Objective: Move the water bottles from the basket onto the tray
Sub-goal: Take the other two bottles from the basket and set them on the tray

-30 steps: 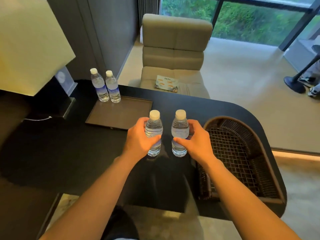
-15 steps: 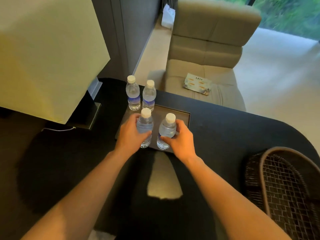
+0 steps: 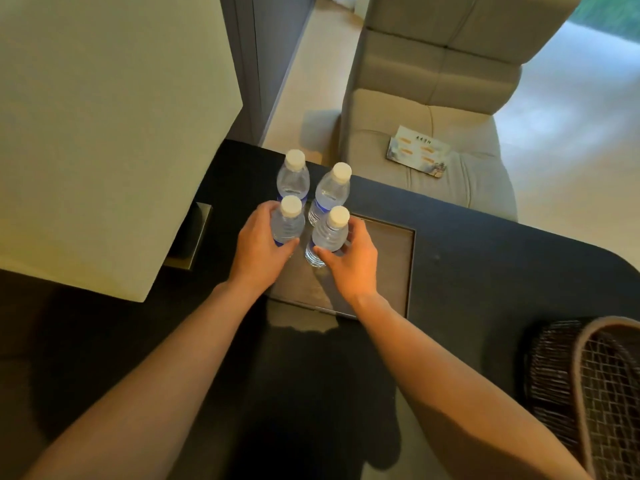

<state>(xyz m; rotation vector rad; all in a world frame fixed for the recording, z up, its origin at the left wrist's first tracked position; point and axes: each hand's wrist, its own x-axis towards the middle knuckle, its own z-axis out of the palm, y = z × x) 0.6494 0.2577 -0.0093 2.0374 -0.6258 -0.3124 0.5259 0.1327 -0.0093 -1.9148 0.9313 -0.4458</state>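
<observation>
While both forearms reached across the desk [image 3: 485,271], my left hand [image 3: 258,251] and right hand [image 3: 351,263] each had fingers clamped round a water bottle [image 3: 288,226], upright over the tray [image 3: 391,268] for setting down beside two bottles [image 3: 293,178] standing just beyond; the basket [image 3: 588,386] sat near right.

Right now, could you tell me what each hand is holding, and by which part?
Left hand grips one bottle round its body; right hand grips another bottle round its lower body.
</observation>
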